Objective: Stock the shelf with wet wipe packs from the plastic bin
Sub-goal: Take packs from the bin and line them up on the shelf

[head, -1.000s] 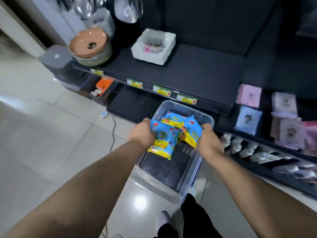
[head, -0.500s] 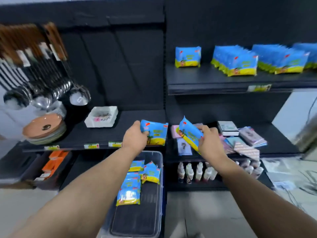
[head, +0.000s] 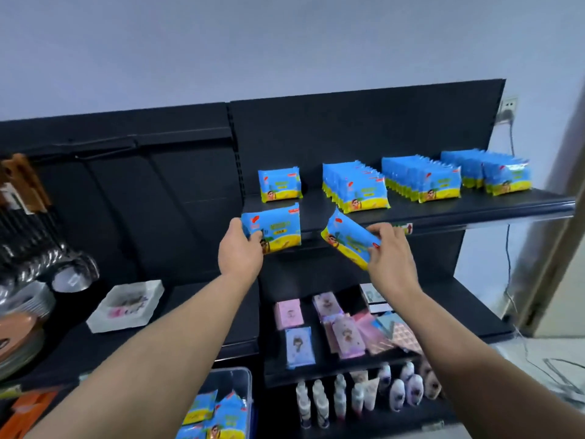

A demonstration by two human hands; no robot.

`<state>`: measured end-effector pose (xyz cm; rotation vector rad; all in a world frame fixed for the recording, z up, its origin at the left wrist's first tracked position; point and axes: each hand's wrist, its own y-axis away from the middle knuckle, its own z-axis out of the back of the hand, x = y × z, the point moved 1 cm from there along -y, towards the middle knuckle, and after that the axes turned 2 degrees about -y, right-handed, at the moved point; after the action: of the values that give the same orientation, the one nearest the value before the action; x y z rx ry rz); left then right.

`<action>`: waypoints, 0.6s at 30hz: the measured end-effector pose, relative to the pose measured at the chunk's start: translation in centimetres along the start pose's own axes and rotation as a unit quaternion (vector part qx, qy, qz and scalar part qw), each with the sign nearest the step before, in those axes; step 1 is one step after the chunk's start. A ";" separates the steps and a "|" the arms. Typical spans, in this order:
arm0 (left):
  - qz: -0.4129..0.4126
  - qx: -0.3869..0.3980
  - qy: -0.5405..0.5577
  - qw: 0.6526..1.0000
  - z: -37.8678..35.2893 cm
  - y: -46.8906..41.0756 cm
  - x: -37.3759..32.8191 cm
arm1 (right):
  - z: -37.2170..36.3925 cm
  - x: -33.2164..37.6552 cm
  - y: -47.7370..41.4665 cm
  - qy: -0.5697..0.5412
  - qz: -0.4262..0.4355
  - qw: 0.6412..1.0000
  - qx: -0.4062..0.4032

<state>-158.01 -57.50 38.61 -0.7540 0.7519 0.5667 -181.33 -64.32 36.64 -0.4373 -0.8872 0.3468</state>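
Black shelving stands against a pale wall. Nearest, the clear plastic bin holds several blue-and-yellow wet wipe packs. Above it, the left hand grips the left pack by its left end, printed face upright. The right hand pinches the right pack at its right end, tilted. Both packs sit just below the top shelf, where a single pack and three rows stand.

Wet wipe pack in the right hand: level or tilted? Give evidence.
Tilted. The wet wipe pack slopes down toward the right hand, which pinches its lower end.
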 end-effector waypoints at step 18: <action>0.111 -0.053 -0.015 0.992 -5.1 -11.7 -1.8 | -3.7 -1.5 -14.8 -0.030 0.179 0.979 0.094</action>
<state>-153.03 -68.87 42.07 -0.7627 0.7885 0.8216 -177.60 -78.51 41.06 -0.4115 -0.8228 0.7728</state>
